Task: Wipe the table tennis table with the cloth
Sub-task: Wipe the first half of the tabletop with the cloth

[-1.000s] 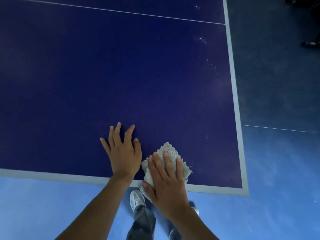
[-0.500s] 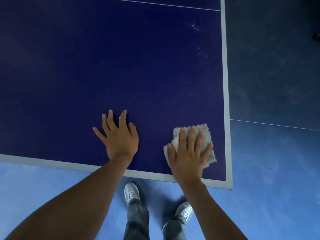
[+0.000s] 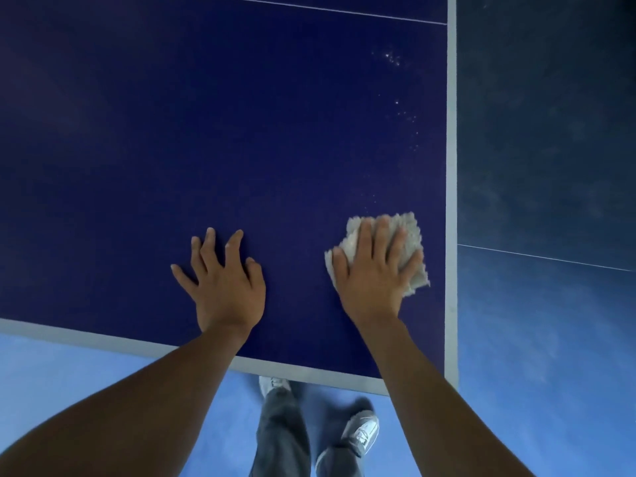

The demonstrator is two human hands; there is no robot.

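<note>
The right hand lies flat on the cloth, fingers straight and slightly spread, pressing it onto the bench. The pale, fluffy cloth shows past the fingertips and on either side of this hand. It stops just short of the white border line on the hand's outer side. The left hand rests palm-down on the bare blue surface, fingers splayed and holding nothing, well apart from the cloth. Beyond the right fingertips, white specks dot the surface. Behind both wrists, past the bench's near edge, are a blue floor, grey trousers and white shoes.
</note>
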